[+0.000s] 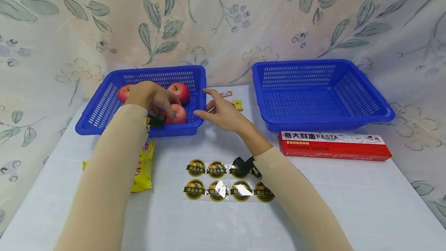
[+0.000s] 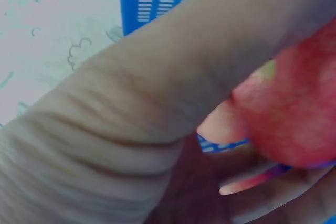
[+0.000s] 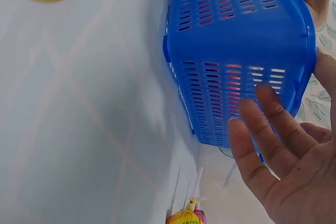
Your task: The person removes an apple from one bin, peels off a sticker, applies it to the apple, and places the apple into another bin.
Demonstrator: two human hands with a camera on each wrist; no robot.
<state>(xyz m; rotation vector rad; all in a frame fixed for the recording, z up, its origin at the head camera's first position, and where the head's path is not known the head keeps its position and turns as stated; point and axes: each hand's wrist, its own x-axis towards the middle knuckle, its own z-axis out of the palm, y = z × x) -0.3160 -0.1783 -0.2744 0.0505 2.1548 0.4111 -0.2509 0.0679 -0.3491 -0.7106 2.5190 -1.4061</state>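
Note:
In the head view, my left hand (image 1: 158, 98) reaches down into the left blue basket (image 1: 200, 88). Its fingers curl over the front apple (image 1: 179, 114); in the left wrist view, thumb and fingers surround a red apple (image 2: 299, 103). Another apple (image 1: 179, 92) lies just behind, and one more (image 1: 123, 93) is partly covered by the left wrist. My right hand (image 1: 223, 113) is beside the same basket's right end, thumb and forefinger apart at its rim. The right wrist view shows its fingers (image 3: 257, 129) loosely extended along the basket's outer slotted wall.
A second blue basket (image 1: 296, 104) stands on the right, behind a red pasta box (image 1: 334, 148). A sticker sheet (image 1: 217, 191) lies in front, partly under the right forearm. The left forearm overlaps a yellow bag (image 1: 144, 169). Small packets (image 1: 237, 105) lie between the baskets.

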